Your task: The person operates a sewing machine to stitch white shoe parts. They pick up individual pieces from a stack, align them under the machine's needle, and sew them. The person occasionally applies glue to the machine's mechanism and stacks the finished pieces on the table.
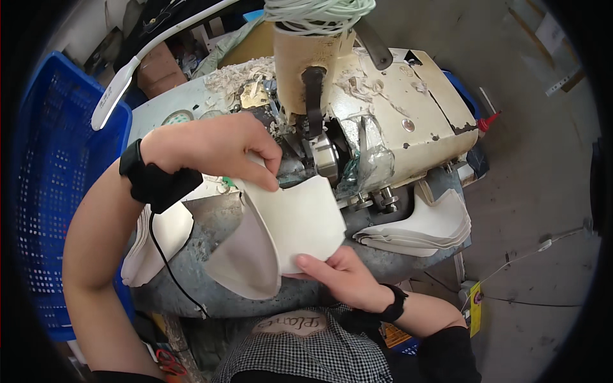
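Observation:
A cream shoe-upper piece (305,214), folded so that a greyish flap (246,255) hangs at its left, lies before the metal wheel (324,156) of a worn cream skiving machine (389,96). My left hand (239,150) reaches over from the left, its fingers bent down and closed on the piece's far edge, close to the wheel. At the near right corner my right hand (345,277) pinches the piece, thumb on top and fingers underneath. Whether the far edge touches the wheel is hidden behind my left hand.
Stacked cream pieces lie on the right (421,226) and left (159,246) of the grey metal table (191,293). A blue plastic crate (64,159) stands at the left. Pale scraps (239,80) cover the machine's back. A white lamp (118,96) and a black cable (169,268) are nearby.

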`<state>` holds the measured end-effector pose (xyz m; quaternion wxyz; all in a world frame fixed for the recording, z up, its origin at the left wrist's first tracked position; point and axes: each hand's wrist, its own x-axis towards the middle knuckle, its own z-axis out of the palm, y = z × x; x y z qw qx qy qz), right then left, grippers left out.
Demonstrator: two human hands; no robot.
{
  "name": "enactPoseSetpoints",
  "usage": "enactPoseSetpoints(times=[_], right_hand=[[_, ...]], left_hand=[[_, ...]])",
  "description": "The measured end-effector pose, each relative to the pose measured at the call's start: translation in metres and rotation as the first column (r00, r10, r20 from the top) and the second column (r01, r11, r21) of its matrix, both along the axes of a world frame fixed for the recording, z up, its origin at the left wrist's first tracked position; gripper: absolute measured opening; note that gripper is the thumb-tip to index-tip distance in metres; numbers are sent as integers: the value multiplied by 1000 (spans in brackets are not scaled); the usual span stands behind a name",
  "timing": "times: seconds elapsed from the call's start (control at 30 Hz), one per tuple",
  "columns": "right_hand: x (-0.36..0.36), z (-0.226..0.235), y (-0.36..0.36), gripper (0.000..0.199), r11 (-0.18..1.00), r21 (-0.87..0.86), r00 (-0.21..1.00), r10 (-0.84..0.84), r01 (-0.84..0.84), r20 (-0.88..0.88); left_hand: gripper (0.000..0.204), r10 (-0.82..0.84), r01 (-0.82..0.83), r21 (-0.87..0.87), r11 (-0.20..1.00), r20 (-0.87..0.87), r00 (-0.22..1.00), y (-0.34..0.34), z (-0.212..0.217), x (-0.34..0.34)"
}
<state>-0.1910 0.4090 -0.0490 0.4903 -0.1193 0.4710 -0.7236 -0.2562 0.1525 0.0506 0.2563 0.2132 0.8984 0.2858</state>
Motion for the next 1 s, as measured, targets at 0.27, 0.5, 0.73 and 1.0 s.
enactPoseSetpoints(times=[0.27, 0.5, 0.73, 1.0], right_hand=[[0, -2, -42, 37, 982, -187, 935, 41, 27, 352], [0, -1, -52, 35, 978, -180, 921, -29, 107, 389], [-10, -2, -34, 31, 978, -78, 969, -176, 191, 172], [-50, 0, 3, 33, 919, 74, 858, -329, 386, -395]], left_hand=[[23, -14, 18, -137, 990, 24, 1000, -17, 0, -21], [23, -72, 70, -56, 996, -26, 997, -25, -4, -32], [23, -2, 6, 18, 1000, -187, 982, -16, -13, -31], [21, 217, -189, 137, 972, -236, 947, -1, -27, -14]])
